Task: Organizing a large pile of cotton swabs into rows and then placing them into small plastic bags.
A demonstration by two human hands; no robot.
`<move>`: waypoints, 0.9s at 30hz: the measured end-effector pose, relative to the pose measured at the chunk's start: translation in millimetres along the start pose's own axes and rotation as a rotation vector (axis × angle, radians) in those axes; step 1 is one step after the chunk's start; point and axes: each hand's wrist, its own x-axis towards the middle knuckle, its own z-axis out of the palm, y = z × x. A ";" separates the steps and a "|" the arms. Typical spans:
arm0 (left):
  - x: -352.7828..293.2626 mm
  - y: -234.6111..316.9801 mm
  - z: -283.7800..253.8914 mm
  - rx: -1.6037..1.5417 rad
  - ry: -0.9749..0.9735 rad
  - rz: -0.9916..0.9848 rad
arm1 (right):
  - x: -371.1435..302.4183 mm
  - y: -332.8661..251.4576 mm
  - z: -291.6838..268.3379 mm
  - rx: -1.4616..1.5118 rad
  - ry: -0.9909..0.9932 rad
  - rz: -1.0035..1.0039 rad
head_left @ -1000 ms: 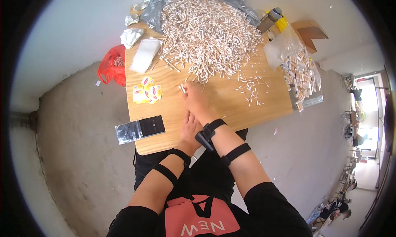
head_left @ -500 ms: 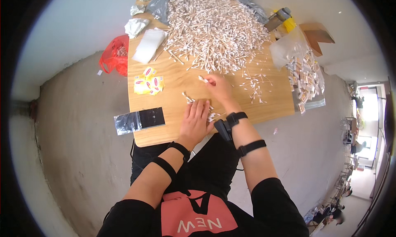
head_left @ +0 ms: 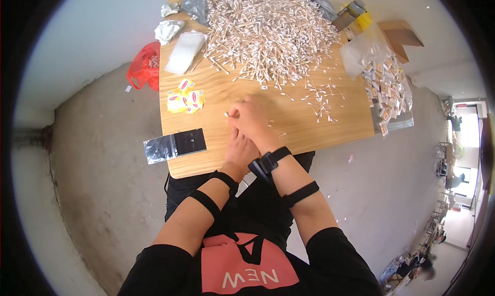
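Observation:
My right hand crosses over the fingers of my left hand, low over the wooden table. Its fingers are closed, and the white tip of a cotton swab pokes out at their left side. How many swabs it grips is hidden. My left hand lies palm down near the table's front edge, fingers stretched forward, their tips covered by my right hand; whatever lies beneath them cannot be seen. A few white swab tips show just right of the hands. Beyond them rises a big heap of cotton swabs.
Yellow-and-white packets, a black phone-like rectangle in clear film and clear bags lie at left. Loose swabs are scattered to the right. A plastic bag of small packs sits at the right edge. A red bag hangs left.
My right hand has moved left and nearer, from beside the heap to on top of my left hand's fingers. The small pile of swabs under my left hand is mostly out of sight now.

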 end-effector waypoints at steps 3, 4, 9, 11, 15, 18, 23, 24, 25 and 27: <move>1.8 6.6 -8.9 0.068 -0.098 0.008 | 9.3 4.9 7.2 0.211 -0.019 -0.108; 3.4 9.5 -12.0 0.059 -0.129 -0.004 | 10.9 11.5 4.4 0.207 -0.018 -0.106; 0.7 1.6 6.7 -0.200 0.298 0.001 | 4.2 54.5 -38.2 0.912 0.284 0.284; 0.0 3.6 1.8 -0.170 0.265 -0.021 | -9.0 76.2 -51.8 0.640 0.208 0.338; 0.5 4.1 -2.5 -0.147 0.280 -0.006 | -28.6 92.6 -48.2 0.456 0.047 0.181; 2.0 2.4 -0.8 -0.134 0.256 0.011 | -41.8 97.4 -42.4 0.595 0.128 0.141; -0.1 6.3 -4.6 -0.068 0.113 -0.021 | -89.8 97.1 -48.6 0.461 0.192 0.214; -2.0 6.8 -3.9 -0.035 0.099 -0.051 | -100.3 92.6 -53.2 0.345 0.196 0.185; -3.3 7.3 -3.1 -0.002 0.084 -0.080 | -106.5 90.6 -55.5 0.348 0.201 0.194; -0.4 9.6 -3.8 0.049 0.081 -0.064 | -117.0 90.8 -57.8 0.258 0.205 0.115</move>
